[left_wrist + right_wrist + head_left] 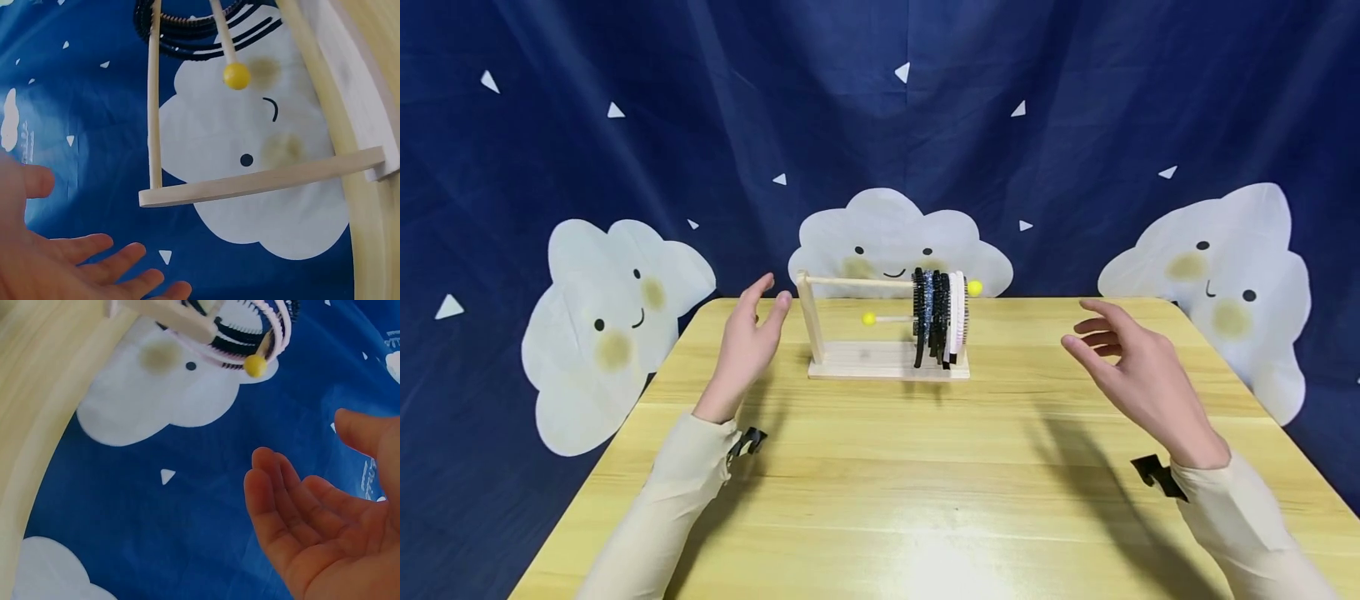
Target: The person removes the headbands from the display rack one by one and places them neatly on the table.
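Light yellow wood tabletop (880, 467) nearest. Over it, bare left hand (747, 350): fingers slightly spread, near left post of pale wooden two-rod rack (857, 354). Bare right hand (1138, 375): thumb apart, fingers loosely bent, well right of rack. Rack's at table's far side; black, glittery blue and white toothed headbands (928, 312) bunched right. Behind: navy cloth backdrop (850, 100).

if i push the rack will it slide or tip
The rack would likely slide rather than tip under a gentle low push, since its flat base sits on the table. Its thin wooden bars suggest it's fairly light. It may feel heavier at one end, where the headbands bunch together.
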Action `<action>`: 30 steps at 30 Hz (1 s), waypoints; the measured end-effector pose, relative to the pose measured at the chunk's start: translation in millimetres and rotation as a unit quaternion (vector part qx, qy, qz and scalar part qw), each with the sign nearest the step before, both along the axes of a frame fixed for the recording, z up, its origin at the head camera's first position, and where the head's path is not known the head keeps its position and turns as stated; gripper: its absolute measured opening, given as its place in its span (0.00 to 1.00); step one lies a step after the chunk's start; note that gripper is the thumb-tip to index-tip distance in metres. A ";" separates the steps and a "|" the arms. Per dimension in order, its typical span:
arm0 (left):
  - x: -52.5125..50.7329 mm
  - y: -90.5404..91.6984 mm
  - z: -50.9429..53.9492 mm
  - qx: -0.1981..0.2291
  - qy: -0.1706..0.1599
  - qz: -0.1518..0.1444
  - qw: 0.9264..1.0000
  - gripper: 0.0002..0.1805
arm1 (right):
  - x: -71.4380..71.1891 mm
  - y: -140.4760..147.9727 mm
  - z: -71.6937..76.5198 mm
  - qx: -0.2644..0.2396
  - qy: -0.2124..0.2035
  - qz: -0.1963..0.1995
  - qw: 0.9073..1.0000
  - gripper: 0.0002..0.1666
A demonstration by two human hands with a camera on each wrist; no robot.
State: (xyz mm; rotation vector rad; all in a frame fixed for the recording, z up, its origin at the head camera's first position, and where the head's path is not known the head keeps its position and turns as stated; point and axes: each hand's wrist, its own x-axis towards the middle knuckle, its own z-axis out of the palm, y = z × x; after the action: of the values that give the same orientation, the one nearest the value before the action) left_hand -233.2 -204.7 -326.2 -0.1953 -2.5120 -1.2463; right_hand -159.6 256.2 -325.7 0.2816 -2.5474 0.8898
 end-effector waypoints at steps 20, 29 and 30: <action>-54.0 3.4 -18.7 0.219 0.002 -0.002 0.976 0.26 | -46.1 -50.8 14.6 -0.079 0.009 0.038 0.996 0.29; -62.9 3.1 -28.1 0.233 -0.044 -0.027 0.971 0.26 | -63.6 -70.1 17.9 -0.103 0.004 0.034 0.994 0.30; -63.1 3.2 -27.9 0.231 -0.047 -0.029 0.972 0.26 | -65.6 -71.5 16.9 -0.105 0.002 0.033 0.994 0.30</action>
State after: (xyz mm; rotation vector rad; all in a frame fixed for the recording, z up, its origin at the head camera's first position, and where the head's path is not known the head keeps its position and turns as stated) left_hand -296.2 -201.5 -354.1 -0.0982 -2.2215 -1.8564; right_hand -225.2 184.7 -308.8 0.3039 -2.4273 1.1715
